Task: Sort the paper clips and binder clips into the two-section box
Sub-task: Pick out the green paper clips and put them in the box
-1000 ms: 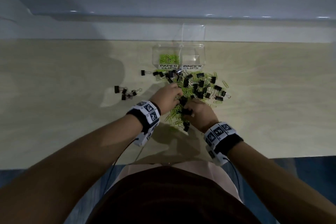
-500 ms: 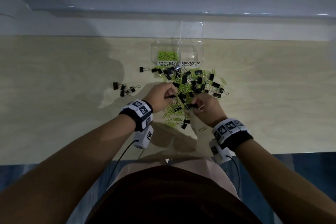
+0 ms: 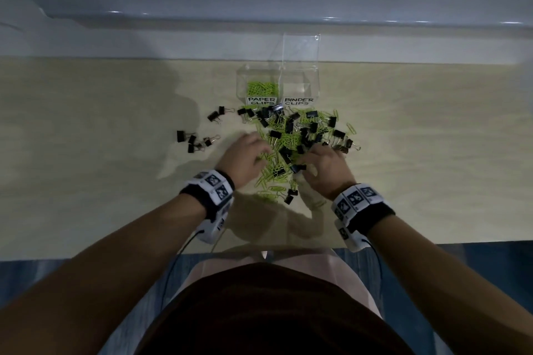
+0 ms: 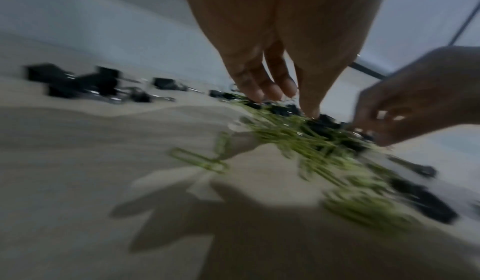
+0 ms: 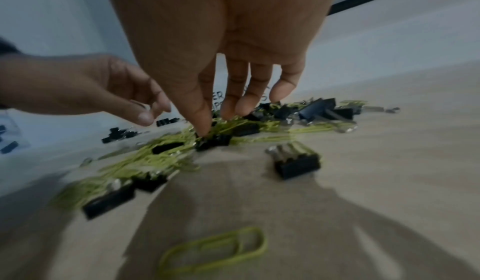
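Observation:
A mixed pile [image 3: 291, 138] of green paper clips and black binder clips lies on the table in front of a clear two-section box [image 3: 317, 78]. Its left section, labelled PAPER CLIPS, holds green paper clips [image 3: 262, 88]. I see nothing in the right section, labelled BINDER CLIPS. My left hand [image 3: 264, 150] [image 4: 288, 103] reaches into the pile's left side with straight fingers and holds nothing. My right hand [image 3: 314, 153] [image 5: 221, 120] reaches in from the right with straight fingers. Its thumb tip touches a black binder clip [image 5: 213, 140].
A small group of binder clips [image 3: 196, 140] lies apart at the left, with two more [image 3: 219, 114] nearer the box. The box lid [image 3: 301, 49] stands up behind it. A loose paper clip [image 5: 215, 247] and a binder clip [image 5: 296, 163] lie near my right wrist.
Both hands were curled close together in the pile's near side. They have moved apart, with fingers straightened onto the clips.

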The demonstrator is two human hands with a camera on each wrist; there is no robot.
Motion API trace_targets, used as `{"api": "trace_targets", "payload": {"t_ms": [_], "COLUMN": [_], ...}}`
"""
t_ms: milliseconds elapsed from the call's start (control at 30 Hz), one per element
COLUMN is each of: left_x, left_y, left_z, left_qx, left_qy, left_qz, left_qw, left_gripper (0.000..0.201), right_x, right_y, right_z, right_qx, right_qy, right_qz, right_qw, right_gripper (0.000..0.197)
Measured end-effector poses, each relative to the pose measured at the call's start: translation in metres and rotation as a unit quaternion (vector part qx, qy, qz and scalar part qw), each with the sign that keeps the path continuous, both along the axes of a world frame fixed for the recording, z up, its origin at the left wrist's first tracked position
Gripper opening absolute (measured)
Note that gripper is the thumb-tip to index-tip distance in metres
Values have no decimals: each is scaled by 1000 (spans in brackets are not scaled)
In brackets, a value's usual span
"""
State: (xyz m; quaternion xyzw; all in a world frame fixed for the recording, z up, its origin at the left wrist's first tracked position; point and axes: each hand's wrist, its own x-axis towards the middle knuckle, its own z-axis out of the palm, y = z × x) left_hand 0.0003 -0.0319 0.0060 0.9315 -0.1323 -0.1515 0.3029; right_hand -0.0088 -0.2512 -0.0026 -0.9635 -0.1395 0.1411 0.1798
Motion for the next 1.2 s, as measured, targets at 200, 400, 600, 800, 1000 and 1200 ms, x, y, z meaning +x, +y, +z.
{"api": "trace_targets", "payload": {"t_ms": [200,400,600,800,1000,1200], "left_x": [-20,-16,-11,-10,-10,-6], "left_y": [-43,-41,-32,-35,-50,-49], "left_z": [-16,-18,-18,-16,-10,-5], "left_qx": [73,52,42,86,141,77], "left_qy": [39,63,87,50,21,73], "left_qz": [-63,-1,13,-6,5,93], "left_qw": [995,997,995,995,990,990], "left_gripper": [29,20,23,25,25,16], "right_x": [-4,-8,-11,-1,-22,-45], "right_y": [13,8,-1,-35,-26,18], "right_z": [-4,-6,-4,-1,3,0], "right_qx": [-61,-74,-37,-84,-42,36], "right_qy": [21,1,2,-8,-56,61], "right_qz": [29,58,26,-105,-57,-47], "right_qw": [997,996,999,991,996,996], "right_gripper": [26,24,24,27,20,24]}}
